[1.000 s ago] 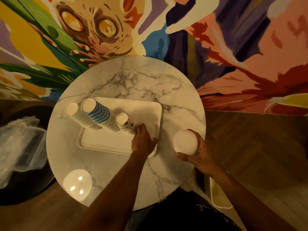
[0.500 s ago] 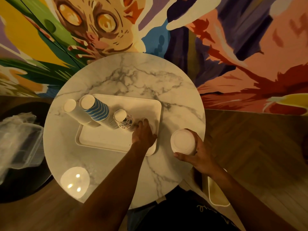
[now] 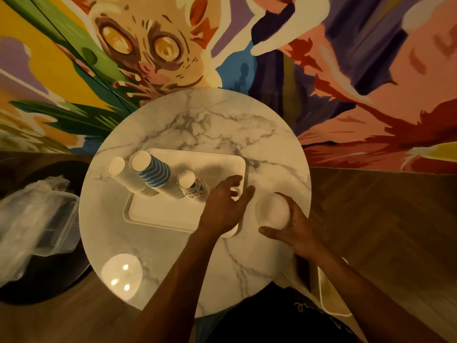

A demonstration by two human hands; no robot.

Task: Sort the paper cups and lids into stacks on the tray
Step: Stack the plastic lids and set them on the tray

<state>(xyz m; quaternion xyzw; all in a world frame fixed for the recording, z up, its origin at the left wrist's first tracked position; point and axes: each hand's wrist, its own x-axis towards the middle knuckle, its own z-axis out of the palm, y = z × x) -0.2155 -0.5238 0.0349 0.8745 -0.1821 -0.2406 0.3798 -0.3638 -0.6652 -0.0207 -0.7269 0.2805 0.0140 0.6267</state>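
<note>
Marble-patterned round table point(image 3: 197, 115) fills the middle of the head view, with a white rectangular tray point(image 3: 173, 214) lying on its near-left part. Three stacks of upturned paper cups stand in a row along the tray's left and middle: a plain white stack point(image 3: 118, 168) at the far left edge, a blue-striped stack point(image 3: 153, 173) touching it on the right, and a shorter spotted stack point(image 3: 191, 185) just beside that, toward the tray's centre. All three lean away from the camera toward the upper left in this wide-angle view.

The left hand point(image 3: 223, 206) hovers over the tray's right end, near the spotted stack, palm down. Its fingers are spread loosely and hold nothing; whether the fingertips touch the tray cannot be told.

The right hand point(image 3: 294, 226) is just off the tray's right edge, over the bare marble. It holds a white stack of lids point(image 3: 270, 209), seen from above as a pale round disc; how many lids are in it cannot be told. The thumb lies along the near side and the fingers curl round the far right side, so the stack is clasped between them. The two hands are near each other but apart.

A crumpled clear plastic bag point(image 3: 34, 214) lies on a dark round surface to the left of the table. A bright reflection of lamps point(image 3: 122, 276) shows on the marble near the front left edge.
</note>
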